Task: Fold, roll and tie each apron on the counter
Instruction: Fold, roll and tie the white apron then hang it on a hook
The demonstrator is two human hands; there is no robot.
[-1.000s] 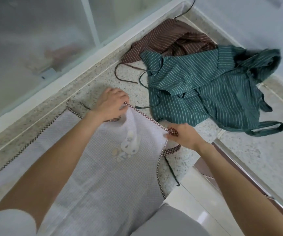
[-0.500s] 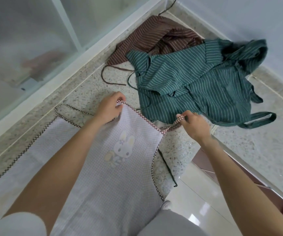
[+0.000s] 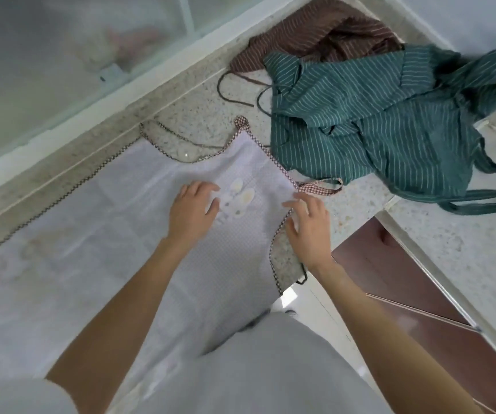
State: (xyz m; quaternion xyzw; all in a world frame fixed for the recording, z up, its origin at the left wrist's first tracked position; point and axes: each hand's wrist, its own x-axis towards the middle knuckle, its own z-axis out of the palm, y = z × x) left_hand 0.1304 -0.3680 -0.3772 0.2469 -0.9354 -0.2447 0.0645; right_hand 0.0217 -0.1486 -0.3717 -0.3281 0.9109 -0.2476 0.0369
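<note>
A white apron (image 3: 115,234) with checked red trim and a rabbit motif lies spread flat on the speckled counter (image 3: 199,115). My left hand (image 3: 191,210) rests flat on it just left of the rabbit, fingers apart. My right hand (image 3: 308,225) presses the apron's right edge near the checked strap (image 3: 321,186), fingers spread, holding nothing. A crumpled green striped apron (image 3: 375,121) lies beyond to the right. A brown striped apron (image 3: 309,31) sits partly under the green one at the back.
A frosted glass window with a white frame (image 3: 91,94) runs along the counter's far side. The counter turns a corner at the right (image 3: 449,249), with a brown cabinet front (image 3: 405,288) below it. Thin apron ties trail on the counter near the green apron.
Both hands let go of the apron's top corners and straps. They drew back toward me and now lie flat on the bib, which is spread out on the counter.
</note>
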